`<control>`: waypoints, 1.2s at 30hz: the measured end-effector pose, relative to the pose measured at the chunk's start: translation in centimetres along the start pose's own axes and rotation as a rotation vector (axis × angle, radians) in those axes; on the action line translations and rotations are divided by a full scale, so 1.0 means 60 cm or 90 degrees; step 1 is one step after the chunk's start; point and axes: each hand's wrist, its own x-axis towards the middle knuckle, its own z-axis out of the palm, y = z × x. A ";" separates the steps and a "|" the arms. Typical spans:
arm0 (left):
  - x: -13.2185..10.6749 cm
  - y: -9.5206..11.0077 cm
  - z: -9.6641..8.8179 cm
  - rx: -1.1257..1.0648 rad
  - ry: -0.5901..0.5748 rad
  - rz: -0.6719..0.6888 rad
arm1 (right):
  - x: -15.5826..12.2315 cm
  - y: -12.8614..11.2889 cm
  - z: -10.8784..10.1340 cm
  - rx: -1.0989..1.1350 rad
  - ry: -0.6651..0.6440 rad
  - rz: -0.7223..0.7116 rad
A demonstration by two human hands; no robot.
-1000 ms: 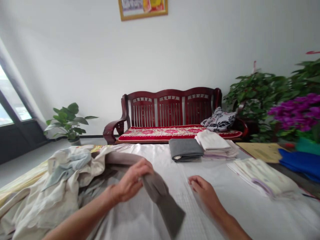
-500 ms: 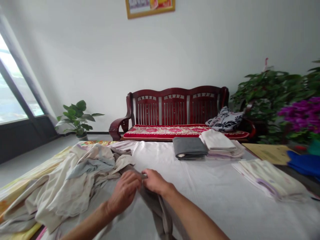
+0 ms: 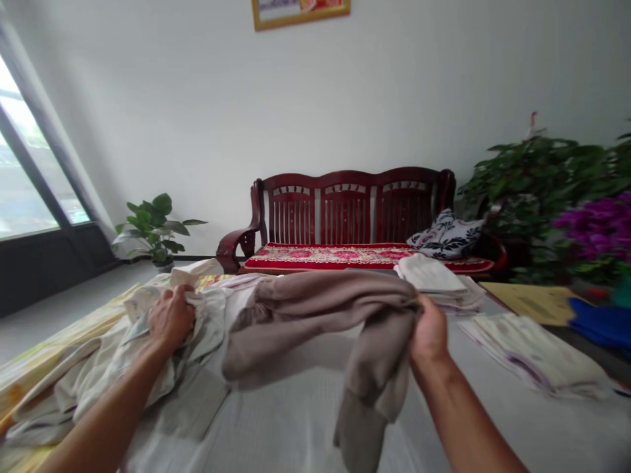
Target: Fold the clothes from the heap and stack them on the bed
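My right hand (image 3: 430, 334) is closed on a bunched part of a brown-grey garment (image 3: 320, 295) and holds it up over the white cloth (image 3: 300, 420). One long tube of fabric stretches left from this grip and another hangs down; whether they are legs or sleeves I cannot tell. At the left, my left hand (image 3: 171, 316) is closed on cream fabric at the top of a heap of crumpled light clothes (image 3: 103, 368). Behind the raised garment, the dark grey folded cloth is mostly hidden.
Folded white cloths (image 3: 431, 276) lie stacked at the back right. Nearer is a folded cream cloth with a purple edge (image 3: 542, 355). Blue fabric (image 3: 599, 322) lies at the far right. Beyond stand a red wooden bench (image 3: 345, 210) and potted plants (image 3: 158, 230).
My hands have moved apart. The right one has lifted the brown-grey garment up and to the right; the left one has let go of it and taken hold of the light clothes.
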 end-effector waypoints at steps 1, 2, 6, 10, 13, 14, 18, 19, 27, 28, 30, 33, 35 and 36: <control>0.000 0.006 0.001 0.015 -0.022 0.015 | 0.016 -0.004 -0.042 -0.050 0.022 -0.020; -0.005 0.017 0.004 0.028 -0.017 0.038 | 0.029 -0.004 -0.082 -0.127 0.029 -0.035; -0.055 0.094 0.017 -0.061 0.048 0.207 | 0.041 0.010 -0.188 -0.566 -0.044 -0.052; -0.121 0.188 0.031 -0.295 -0.257 0.297 | 0.016 0.026 -0.176 -0.877 -0.054 -0.196; -0.153 0.236 0.039 -0.385 -0.417 0.269 | 0.002 0.032 -0.141 -0.974 -0.114 -0.202; -0.160 0.247 0.040 -0.394 -0.432 0.255 | 0.000 0.034 -0.134 -0.990 -0.135 -0.180; -0.172 0.269 0.018 -0.579 -0.584 0.146 | -0.009 0.028 -0.123 -1.007 -0.115 -0.215; -0.176 0.275 0.005 -0.680 -0.643 0.093 | -0.015 0.023 -0.120 -0.968 -0.090 -0.244; -0.291 0.377 -0.091 -1.162 -0.715 0.035 | -0.100 0.024 -0.034 -0.118 -0.350 0.304; -0.309 0.390 -0.093 -1.172 -0.721 0.078 | -0.108 0.033 -0.026 -0.047 -0.342 0.341; -0.338 0.406 -0.090 -1.194 -0.727 0.154 | -0.117 0.050 -0.016 0.034 -0.286 0.359; -0.360 0.392 -0.081 -1.172 -0.647 0.224 | -0.107 0.058 -0.015 0.085 -0.165 0.338; -0.365 0.364 -0.079 -1.085 -0.477 0.280 | -0.084 0.043 -0.015 0.119 -0.092 0.323; -0.366 0.348 -0.079 -1.036 -0.389 0.344 | -0.070 0.031 -0.012 0.135 -0.065 0.317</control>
